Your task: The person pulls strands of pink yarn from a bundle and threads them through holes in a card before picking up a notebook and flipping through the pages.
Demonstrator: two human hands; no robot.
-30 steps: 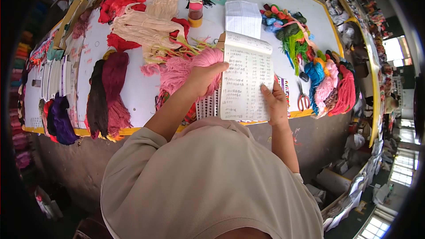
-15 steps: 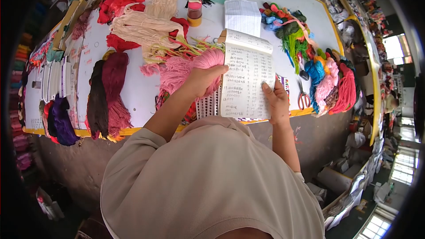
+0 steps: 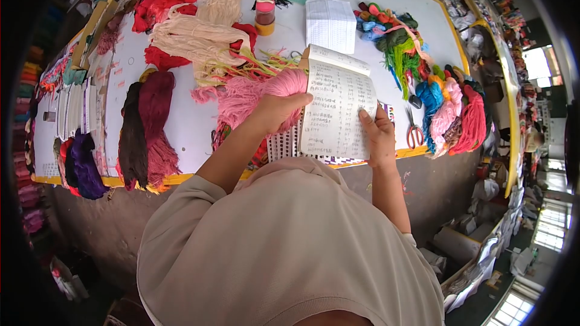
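An open notebook with handwritten columns is held up in front of me, between my two hands. My left hand is closed at its left edge, thumb against the page side and the other fingers hidden. Just beyond that hand lies a thick pink yarn skein, touching or very near it. At the notebook's right side, my right hand grips it with the thumb on the page and fingers behind. Under the notebook, a sheet with rows of dark dots shows in part.
Cream yarn, red yarn and a pink-topped jar stand farther back on the white table. A printed sheet lies beyond the notebook. Scissors and colourful skeins are on the right; dark skeins lie left.
The notebook has tilted slightly, its upper fold coming a little lower and its bottom edge a little higher. Both hands keep nearly the same places.
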